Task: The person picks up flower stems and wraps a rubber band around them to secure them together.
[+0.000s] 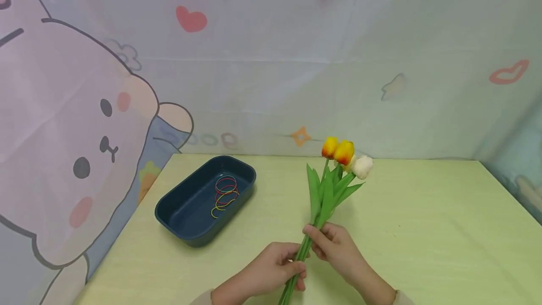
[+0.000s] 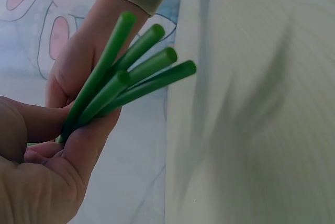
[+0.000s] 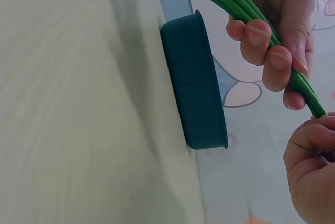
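Holds flowers [image 1: 325, 201] above table [image 1: 423, 229], toward the near edge, gripping lower stems [image 2: 152, 66] with left hand [image 1: 275, 267] and pinching near the leaf bases with right hand [image 1: 336, 248], presumably to keep them together. Has bands [image 1: 227, 193] in tray [image 1: 190, 211] near the far-left corner, likely against scattering.

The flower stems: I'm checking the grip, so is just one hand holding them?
No, in the head view the left hand grips the flower stems low down while the right hand pinches them higher up.

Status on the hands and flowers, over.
Left hand grips flower stems, right hand pinching higher up. Bunch held above table. Nothing visibly in the way; blue container off left.
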